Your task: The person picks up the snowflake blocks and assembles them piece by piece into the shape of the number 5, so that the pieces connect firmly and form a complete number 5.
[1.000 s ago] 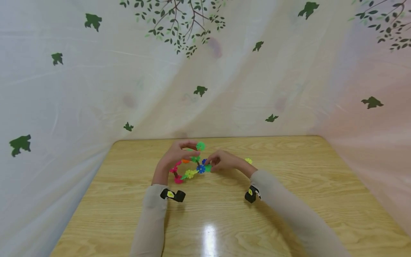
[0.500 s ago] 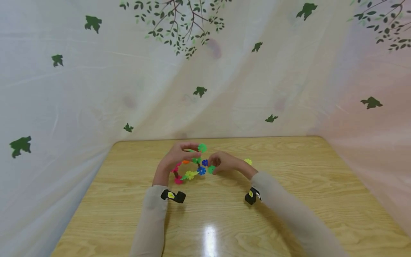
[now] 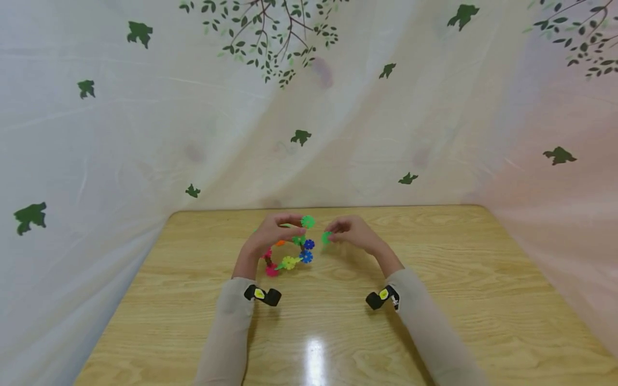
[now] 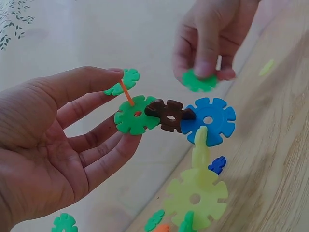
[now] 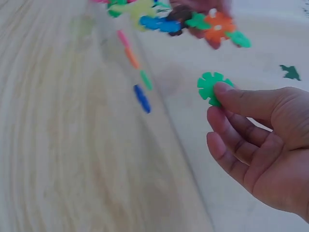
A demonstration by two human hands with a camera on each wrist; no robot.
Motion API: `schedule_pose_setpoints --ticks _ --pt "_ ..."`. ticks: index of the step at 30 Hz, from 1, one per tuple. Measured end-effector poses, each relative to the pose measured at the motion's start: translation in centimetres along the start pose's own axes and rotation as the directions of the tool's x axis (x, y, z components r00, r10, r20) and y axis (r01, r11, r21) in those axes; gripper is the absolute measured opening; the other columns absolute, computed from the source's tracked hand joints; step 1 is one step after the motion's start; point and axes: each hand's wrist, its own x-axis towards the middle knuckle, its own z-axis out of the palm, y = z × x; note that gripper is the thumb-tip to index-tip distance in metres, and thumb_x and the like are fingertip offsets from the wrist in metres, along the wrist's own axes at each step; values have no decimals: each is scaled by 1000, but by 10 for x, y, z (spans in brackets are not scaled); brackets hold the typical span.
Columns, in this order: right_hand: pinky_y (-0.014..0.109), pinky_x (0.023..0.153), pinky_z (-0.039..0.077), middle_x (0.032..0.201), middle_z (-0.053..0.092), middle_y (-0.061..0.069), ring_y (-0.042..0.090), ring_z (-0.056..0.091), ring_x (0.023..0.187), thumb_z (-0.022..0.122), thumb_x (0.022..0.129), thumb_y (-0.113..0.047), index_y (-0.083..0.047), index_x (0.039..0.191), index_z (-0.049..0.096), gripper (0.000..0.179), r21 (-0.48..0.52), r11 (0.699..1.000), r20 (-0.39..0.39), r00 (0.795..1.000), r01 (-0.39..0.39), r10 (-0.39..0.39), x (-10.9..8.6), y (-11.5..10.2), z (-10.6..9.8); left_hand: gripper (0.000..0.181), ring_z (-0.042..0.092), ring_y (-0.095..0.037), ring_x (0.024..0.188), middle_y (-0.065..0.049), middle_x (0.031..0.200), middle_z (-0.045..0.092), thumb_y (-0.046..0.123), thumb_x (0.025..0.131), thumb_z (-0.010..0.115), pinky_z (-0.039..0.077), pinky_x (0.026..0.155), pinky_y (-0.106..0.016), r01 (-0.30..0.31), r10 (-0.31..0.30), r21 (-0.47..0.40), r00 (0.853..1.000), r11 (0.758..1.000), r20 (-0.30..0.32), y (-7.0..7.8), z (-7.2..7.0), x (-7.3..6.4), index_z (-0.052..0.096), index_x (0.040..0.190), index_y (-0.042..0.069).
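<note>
My left hand [image 3: 277, 231] pinches one end of a curved chain of notched plastic snowflake discs. In the left wrist view, that end has an orange disc [image 4: 126, 93] seen edge-on between two green ones. A brown disc [image 4: 170, 115], a blue disc [image 4: 219, 118] and a yellow disc [image 4: 181, 195] follow. Red discs [image 3: 272, 269] mark the chain's near-left part in the head view. My right hand [image 3: 356, 233] holds a single green disc [image 5: 207, 86] between thumb and fingers, apart from the chain and to its right.
Loose discs lie on the wooden table [image 3: 309, 316]: a dark blue one [image 5: 142, 99], a green one [image 5: 146, 79], an orange one [image 5: 131, 57] and a pink one [image 5: 123, 38]. A small yellow disc [image 4: 266, 67] lies further right. A printed curtain [image 3: 241, 134] hangs behind the table.
My right hand has moved up and to the right with the green disc, away from the blue disc. The left hand and chain have shifted slightly right. The loose yellow disc is now hidden in the head view.
</note>
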Motion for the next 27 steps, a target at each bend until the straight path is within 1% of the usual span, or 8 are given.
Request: schedule_pose_setpoints --ticks 3,6,9,13,17,22,25,27 --pt "45 82 59 93 73 3 16 66 85 73 94 -10 1 110 72 20 72 997 -80 997 8 -2 -3 -6 -1 42 70 -23 104 -19 134 63 18 95 73 60 88 -38 5 -5 3 1000 1000 -2 -1 1 1 64 134 4" --pt "50 83 58 91 72 0 18 67 85 74 94 -12 1 109 72 20 100 994 -138 990 39 -25 -4 -11 0 41 70 -21 103 -18 132 64 18 95 73 60 87 -37 12 -12 3 1000 1000 -4 -3 2 2 65 134 5" --pt "39 79 60 93 72 0 17 67 84 74 94 -12 2 107 72 19 102 992 -180 983 68 -49 -5 -15 2 41 70 -20 103 -18 132 64 18 96 72 60 87 -37 9 -9 13 1000 1000 0 -6 3 2 65 134 5" --pt "28 75 57 99 73 10 15 67 84 74 94 -12 3 107 71 20 104 990 -219 973 92 -67 -8 -18 4 43 70 -20 104 -18 133 63 18 96 72 60 88 -38 14 -14 18 1000 1000 -5 -7 5 3 63 136 5" --pt "27 74 56 102 72 19 11 65 82 75 94 -14 2 106 72 21 86 990 -252 964 110 -86 -8 -20 6 44 69 -22 104 -20 134 62 18 95 73 60 87 -39 27 -27 2 1000 1000 -7 -6 8 4 63 136 4" --pt "25 71 55 100 73 18 14 65 82 75 93 -15 -1 104 73 17 65 989 -274 956 132 -109 -8 -25 7 42 69 -23 102 -20 133 61 18 96 72 61 86 -40 26 -26 6 1000 1000 3 -4 12 4 64 134 3" --pt "30 73 58 100 73 16 15 67 83 75 93 -13 -2 103 73 15 48 989 -285 951 141 -122 -7 -27 7 40 69 -23 103 -18 133 62 18 96 72 61 86 -40 11 -11 14 1000 1000 16 -3 14 6 65 133 4" --pt "31 73 59 101 73 16 13 67 83 75 93 -11 -1 103 74 14 38 988 -291 948 147 -130 -6 -27 7 40 69 -24 104 -18 132 64 20 96 72 61 86 -41 -3 3 21 1000 1000 26 -2 15 6 65 133 5"
